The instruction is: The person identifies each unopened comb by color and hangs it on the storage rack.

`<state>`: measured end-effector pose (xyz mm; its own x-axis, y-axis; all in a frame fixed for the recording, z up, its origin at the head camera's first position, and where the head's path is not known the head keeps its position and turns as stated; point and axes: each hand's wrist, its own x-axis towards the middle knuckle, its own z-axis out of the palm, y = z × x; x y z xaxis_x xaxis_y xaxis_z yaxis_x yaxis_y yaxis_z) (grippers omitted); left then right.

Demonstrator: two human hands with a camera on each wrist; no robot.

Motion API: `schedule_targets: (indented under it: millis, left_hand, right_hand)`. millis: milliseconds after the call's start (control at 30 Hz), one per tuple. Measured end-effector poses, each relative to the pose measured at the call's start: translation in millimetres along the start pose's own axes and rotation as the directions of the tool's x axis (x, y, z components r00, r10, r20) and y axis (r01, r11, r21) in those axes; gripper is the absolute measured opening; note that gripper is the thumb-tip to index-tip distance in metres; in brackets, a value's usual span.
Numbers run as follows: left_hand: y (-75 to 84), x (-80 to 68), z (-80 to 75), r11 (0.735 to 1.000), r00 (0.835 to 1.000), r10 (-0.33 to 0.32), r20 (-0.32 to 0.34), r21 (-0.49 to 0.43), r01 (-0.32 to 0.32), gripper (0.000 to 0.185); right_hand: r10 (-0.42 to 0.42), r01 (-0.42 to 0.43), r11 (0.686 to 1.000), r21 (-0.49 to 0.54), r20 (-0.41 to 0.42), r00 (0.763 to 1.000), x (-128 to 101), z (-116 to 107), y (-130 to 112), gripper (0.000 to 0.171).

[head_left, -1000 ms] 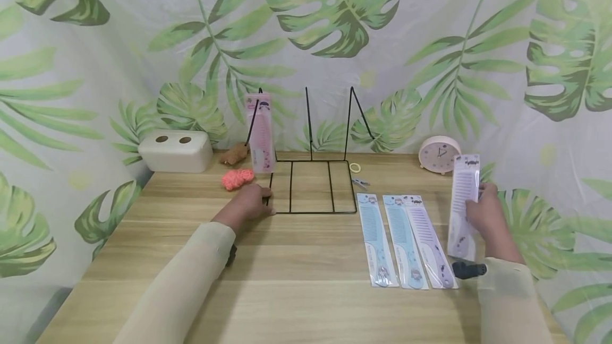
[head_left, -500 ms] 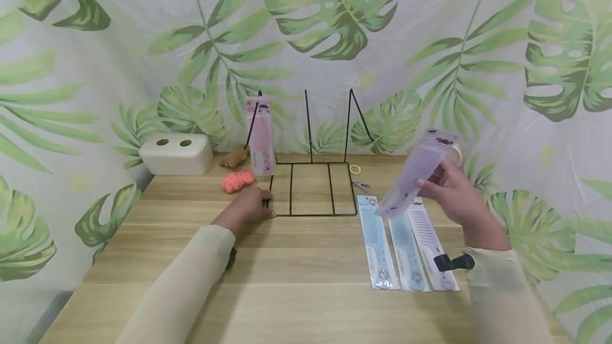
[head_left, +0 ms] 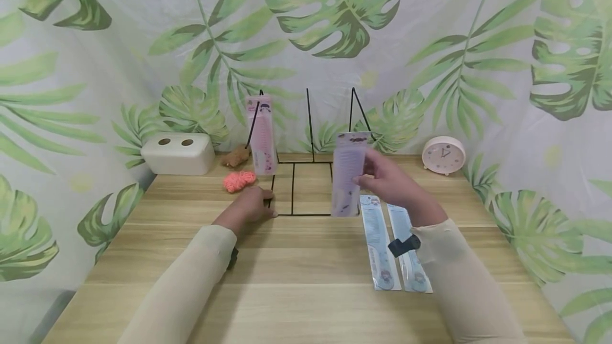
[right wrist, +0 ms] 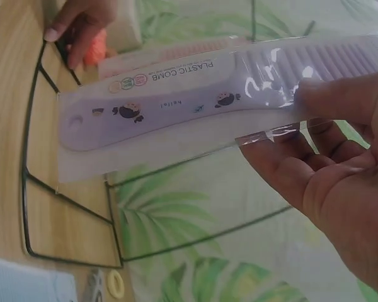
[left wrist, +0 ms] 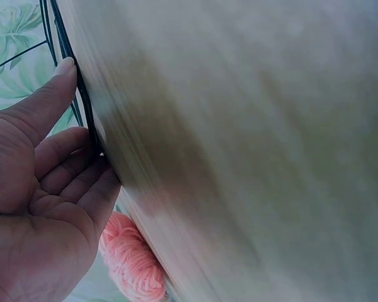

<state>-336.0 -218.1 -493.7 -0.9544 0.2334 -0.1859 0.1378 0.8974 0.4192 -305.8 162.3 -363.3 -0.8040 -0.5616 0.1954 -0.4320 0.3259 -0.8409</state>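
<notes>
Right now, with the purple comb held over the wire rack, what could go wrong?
1. The purple comb is pinched only at its upper part by the right hand; the slick sleeve could slip or swing.
2. Its lower end hangs near the wire rack; it may catch a divider or miss the slot.
3. The left hand touches only the rack's front corner; a knock could tip the leaning pink comb.

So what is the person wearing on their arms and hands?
Both arms are covered by long, close-fitting, pale beige sleeves that end at the wrists. The left hand and right hand are bare, with no gloves. A small black clip-like device sits at the right wrist, and a dark one shows under the left sleeve.
</notes>
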Motion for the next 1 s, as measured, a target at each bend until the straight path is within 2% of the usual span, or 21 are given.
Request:
schedule_targets:
  millis: [100, 233, 400, 700, 867, 1000]
  left_hand:
    - [0.0, 0.2, -0.1, 1.000, 1.000, 0.000, 0.001, -0.004, 0.000, 0.067]
    - [-0.2, 0.2, -0.6, 1.000, 1.000, -0.001, 0.002, -0.008, 0.001, 0.066]
    - [-0.4, 0.6, -0.7, 1.000, 1.000, -0.001, 0.008, -0.012, 0.002, 0.067]
    - [1.2, -0.2, -2.4, 1.000, 1.000, 0.009, -0.005, -0.008, -0.009, 0.065]
    - [1.2, -0.4, -3.4, 1.000, 1.000, 0.011, 0.000, -0.002, -0.011, 0.065]
    - [-0.5, 1.6, -1.5, 1.000, 1.000, 0.018, 0.000, 0.005, -0.018, 0.062]
  right_hand:
    - [0.017, -0.015, 0.999, -0.030, 0.047, 0.999, 12.6, 14.8, -1.7, 0.058]
    - [0.041, -0.040, 0.999, -0.021, 0.087, 0.995, 25.6, 29.9, 1.3, 0.056]
    - [0.068, -0.068, 0.998, -0.001, 0.089, 0.994, 34.4, 40.5, 3.3, 0.058]
    - [0.097, -0.095, 0.995, -0.024, 0.079, 0.992, 41.6, 48.7, 6.1, 0.055]
    - [0.136, -0.141, 0.987, 0.074, 0.058, 0.989, 54.2, 51.7, 12.3, 0.050]
    - [0.187, -0.181, 0.962, 0.204, -0.008, 0.982, 75.7, 52.8, 16.0, 0.047]
